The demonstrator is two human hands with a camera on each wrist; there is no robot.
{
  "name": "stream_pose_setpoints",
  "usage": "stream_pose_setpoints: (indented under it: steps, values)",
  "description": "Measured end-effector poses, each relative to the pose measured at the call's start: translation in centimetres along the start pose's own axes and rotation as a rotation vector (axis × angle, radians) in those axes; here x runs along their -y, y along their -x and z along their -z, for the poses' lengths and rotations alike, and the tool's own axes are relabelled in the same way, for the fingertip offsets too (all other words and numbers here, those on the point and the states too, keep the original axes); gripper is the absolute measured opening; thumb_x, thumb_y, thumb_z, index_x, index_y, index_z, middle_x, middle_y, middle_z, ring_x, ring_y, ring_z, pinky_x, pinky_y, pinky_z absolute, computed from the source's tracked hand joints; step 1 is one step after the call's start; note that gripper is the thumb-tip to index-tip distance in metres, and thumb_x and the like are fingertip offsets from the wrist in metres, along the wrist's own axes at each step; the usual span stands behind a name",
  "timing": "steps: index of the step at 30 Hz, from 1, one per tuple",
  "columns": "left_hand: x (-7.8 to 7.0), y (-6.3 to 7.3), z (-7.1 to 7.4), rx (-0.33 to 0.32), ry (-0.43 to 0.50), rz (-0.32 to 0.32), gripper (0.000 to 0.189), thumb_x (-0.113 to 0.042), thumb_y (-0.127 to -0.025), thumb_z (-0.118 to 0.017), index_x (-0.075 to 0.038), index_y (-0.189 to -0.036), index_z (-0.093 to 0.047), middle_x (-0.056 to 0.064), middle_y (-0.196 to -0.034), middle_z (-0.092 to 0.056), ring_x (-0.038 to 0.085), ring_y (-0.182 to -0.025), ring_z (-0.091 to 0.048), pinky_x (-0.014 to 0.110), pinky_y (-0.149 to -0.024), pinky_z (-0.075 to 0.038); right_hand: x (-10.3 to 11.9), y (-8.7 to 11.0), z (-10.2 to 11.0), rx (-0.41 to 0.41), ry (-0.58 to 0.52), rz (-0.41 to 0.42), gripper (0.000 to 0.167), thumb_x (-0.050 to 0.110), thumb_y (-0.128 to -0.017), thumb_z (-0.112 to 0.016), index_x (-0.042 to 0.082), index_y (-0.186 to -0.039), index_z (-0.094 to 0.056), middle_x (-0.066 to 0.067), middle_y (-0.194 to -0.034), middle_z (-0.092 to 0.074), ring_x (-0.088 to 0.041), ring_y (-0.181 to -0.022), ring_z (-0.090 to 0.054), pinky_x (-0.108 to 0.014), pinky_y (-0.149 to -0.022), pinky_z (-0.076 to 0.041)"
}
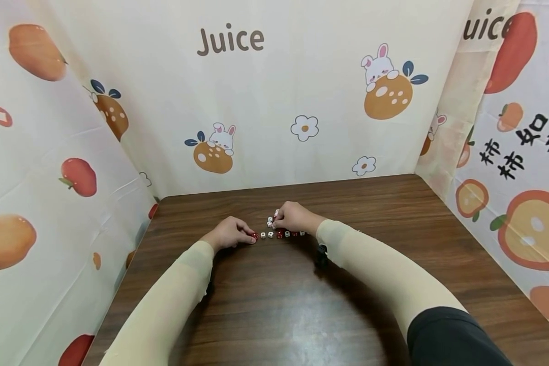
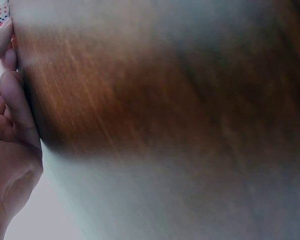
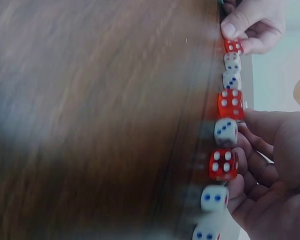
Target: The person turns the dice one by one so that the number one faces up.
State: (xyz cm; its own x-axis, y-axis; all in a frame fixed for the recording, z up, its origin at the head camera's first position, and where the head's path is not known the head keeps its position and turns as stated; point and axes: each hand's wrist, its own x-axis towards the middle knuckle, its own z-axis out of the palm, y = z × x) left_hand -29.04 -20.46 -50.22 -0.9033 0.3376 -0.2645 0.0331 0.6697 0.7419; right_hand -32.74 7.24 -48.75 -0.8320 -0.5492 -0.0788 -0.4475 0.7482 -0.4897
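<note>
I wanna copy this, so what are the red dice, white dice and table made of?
The red dice look like shiny plastic, slightly see-through; the white dice probably plastic too, smooth but not see-through. The table looks like wood or wood-look laminate: brown grain, glossy reflection.

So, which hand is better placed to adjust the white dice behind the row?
Probably the right hand: it's beside those white dice, while the left hand pinches the leftmost red die.

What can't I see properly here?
Head: pips on most dice; too small.
Head: whether the right hand holds anything; the hand hides it.
Left wrist: part of the left hand; left edge cuts it.
Right wrist: rest of the lowest white die; bottom edge cuts it.
</note>
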Motion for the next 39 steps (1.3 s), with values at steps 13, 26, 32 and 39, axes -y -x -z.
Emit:
stream_pose_setpoints:
  steps: [13, 26, 32, 39]
  values:
    - [0.0, 0.0, -0.1, -0.007, 0.016, 0.001, 0.015, -0.022, -0.094, -0.096, -0.014, -0.105, -0.091, 0.0, -0.098, -0.081, 0.01, -0.061, -0.054, 0.026, -0.059, -0.051, -1.5, 0.4, 0.6, 0.026, 0.018, -0.03, 0.02, 0.031, -0.111, -0.077, 0.018, -0.111, -0.092, 0.0, -0.121, -0.087, -0.018, -0.116, -0.079, -0.041, -0.109, -0.062]
    - [-0.2, 0.2, 0.0, -0.009, 0.004, 0.002, 0.015, -0.023, -0.095, -0.096, -0.014, -0.106, -0.091, 0.003, -0.104, -0.081, 0.011, -0.063, -0.056, 0.027, -0.06, -0.053, -1.8, 0.8, 0.8, 0.05, -0.05, -0.019, 0.01, 0.02, -0.106, -0.082, 0.014, -0.109, -0.089, 0.001, -0.104, -0.086, -0.011, -0.09, -0.075, -0.031, -0.087, -0.062]
    - [-0.2, 0.3, -0.1, -0.006, 0.016, 0.008, 0.015, -0.023, -0.095, -0.096, -0.014, -0.105, -0.091, 0.001, -0.102, -0.081, 0.01, -0.063, -0.055, 0.027, -0.061, -0.052, -1.9, 0.7, 0.6, 0.043, -0.083, -0.014, 0.009, 0.022, -0.105, -0.083, 0.014, -0.105, -0.088, 0.001, -0.098, -0.085, -0.009, -0.084, -0.072, -0.029, -0.081, -0.061]
    - [-0.3, 0.3, -0.1, -0.01, 0.016, 0.002, 0.014, -0.022, -0.095, -0.096, -0.014, -0.105, -0.091, 0.001, -0.103, -0.083, 0.009, -0.062, -0.054, 0.026, -0.06, -0.051, -1.7, 0.7, 0.6, 0.034, -0.022, -0.014, 0.018, 0.032, -0.11, -0.079, 0.019, -0.106, -0.091, 0.0, -0.118, -0.087, -0.016, -0.108, -0.077, -0.041, -0.101, -0.063]
